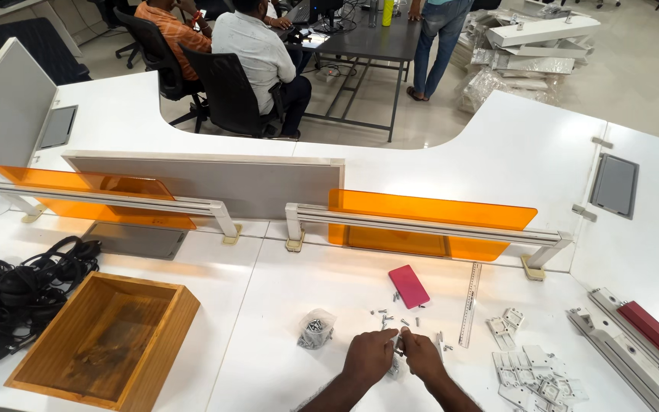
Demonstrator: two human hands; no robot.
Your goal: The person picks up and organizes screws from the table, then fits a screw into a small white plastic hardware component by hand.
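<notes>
Down at the near edge of the white worktop (291, 366): left hand (369, 356) and right hand (422, 355) pressed together, fingers pinched on a small metal part (399, 348) between them, too tiny to make out. Loose screws (394, 314) scattered just beyond. Clear bag of screws (316, 329) off to the left, pink flat case (409, 286) further back, steel ruler (470, 304) and white brackets (532, 374) to the right. Wooden tray (108, 339) well left, next to black cables (9, 294).
</notes>
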